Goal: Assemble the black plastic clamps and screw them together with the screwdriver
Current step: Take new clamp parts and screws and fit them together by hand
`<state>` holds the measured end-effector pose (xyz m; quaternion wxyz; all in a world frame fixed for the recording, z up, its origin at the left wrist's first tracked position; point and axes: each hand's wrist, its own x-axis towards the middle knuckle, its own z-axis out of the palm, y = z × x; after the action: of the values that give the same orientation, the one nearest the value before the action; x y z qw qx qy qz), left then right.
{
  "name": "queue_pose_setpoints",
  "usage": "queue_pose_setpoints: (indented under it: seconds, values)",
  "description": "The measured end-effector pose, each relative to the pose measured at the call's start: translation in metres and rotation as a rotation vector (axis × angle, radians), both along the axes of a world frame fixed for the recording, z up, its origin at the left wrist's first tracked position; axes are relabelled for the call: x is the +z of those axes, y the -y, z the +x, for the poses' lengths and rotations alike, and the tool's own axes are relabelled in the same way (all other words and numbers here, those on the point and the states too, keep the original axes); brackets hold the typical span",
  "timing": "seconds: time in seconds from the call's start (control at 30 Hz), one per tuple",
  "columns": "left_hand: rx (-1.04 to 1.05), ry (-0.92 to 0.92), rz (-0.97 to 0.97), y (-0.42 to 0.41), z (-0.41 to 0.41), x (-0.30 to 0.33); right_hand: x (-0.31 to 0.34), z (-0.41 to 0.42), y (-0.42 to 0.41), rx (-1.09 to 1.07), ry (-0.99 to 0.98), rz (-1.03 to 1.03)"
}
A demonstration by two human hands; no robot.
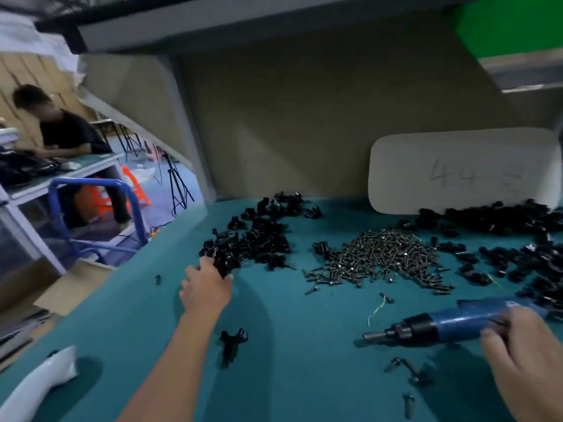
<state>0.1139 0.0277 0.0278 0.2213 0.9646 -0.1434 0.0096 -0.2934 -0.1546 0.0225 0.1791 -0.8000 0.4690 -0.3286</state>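
My left hand (205, 287) reaches into the near edge of a pile of black plastic clamp parts (256, 233), its fingers curled on one black piece (222, 264). My right hand (524, 357) grips the blue electric screwdriver (451, 324), which lies nearly level with its bit pointing left. A heap of dark screws (384, 257) sits mid-table. More black clamp parts (502, 236) spread along the right. One assembled-looking black clamp (233, 342) lies beside my left forearm. A few loose screws (408, 373) lie near my right hand.
The green table top (289, 330) ends at its left edge, with a cardboard box (73, 287) below. A white foam board (457, 175) leans on the beige back panel. A white plastic piece (39, 382) lies front left. Another person sits at a bench far left.
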Motion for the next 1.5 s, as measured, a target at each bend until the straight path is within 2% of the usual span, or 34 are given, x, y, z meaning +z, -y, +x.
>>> queue_pose_setpoints:
  seconds: [0.1,0.23,0.3,0.37,0.43,0.5,0.57,0.7,0.77,0.87,0.93,1.1,1.23,1.33,1.43,1.5]
  values:
    - [-0.04,-0.018,0.056,-0.006,0.014,-0.002,0.011,0.004,-0.007,0.081,0.122,-0.024]
    - [-0.1,0.06,-0.186,-0.014,0.0,0.007,0.018,0.01,-0.014,0.208,0.313,0.035]
    - [-0.226,0.143,-0.321,-0.017,-0.031,0.015,0.012,0.011,-0.017,0.22,0.359,0.101]
    - [-0.409,0.13,-0.512,-0.018,-0.08,0.018,0.007,0.012,-0.022,0.27,0.388,0.169]
    - [-0.546,-0.116,-0.716,-0.016,-0.134,0.018,0.001,0.018,-0.03,0.386,0.462,0.262]
    - [-0.64,-0.532,-0.93,-0.011,-0.177,0.017,-0.006,0.02,-0.029,0.422,0.508,0.388]
    - [-0.73,-0.828,-1.069,-0.006,-0.204,0.011,-0.006,0.024,-0.034,0.53,0.528,0.468]
    - [-0.671,-1.208,-1.237,-0.004,-0.223,0.007,-0.007,0.023,-0.044,0.665,0.578,0.583]
    - [-0.655,-1.3,-1.203,-0.004,-0.224,0.003,-0.007,0.026,-0.048,0.735,0.594,0.618]
    - [-0.771,-1.221,-1.059,-0.003,-0.223,-0.003,-0.008,0.028,-0.052,0.708,0.576,0.589]
    - [-0.809,-1.201,-1.058,-0.004,-0.224,-0.004,-0.007,0.031,-0.057,0.699,0.587,0.619]
    - [-0.756,-1.263,-1.151,-0.006,-0.226,-0.009,0.001,0.033,-0.066,0.73,0.563,0.641]
    - [-0.647,-1.418,-1.308,-0.004,-0.229,-0.009,0.0,0.034,-0.071,0.775,0.56,0.711]
    - [-0.669,-1.441,-1.344,-0.004,-0.225,-0.01,0.005,0.034,-0.074,0.762,0.601,0.73]
    - [-0.741,-1.34,-1.299,-0.004,-0.221,-0.012,0.009,0.034,-0.073,0.733,0.66,0.729]
    - [-0.831,-1.139,-1.179,-0.003,-0.22,-0.015,0.008,0.032,-0.071,0.708,0.699,0.739]
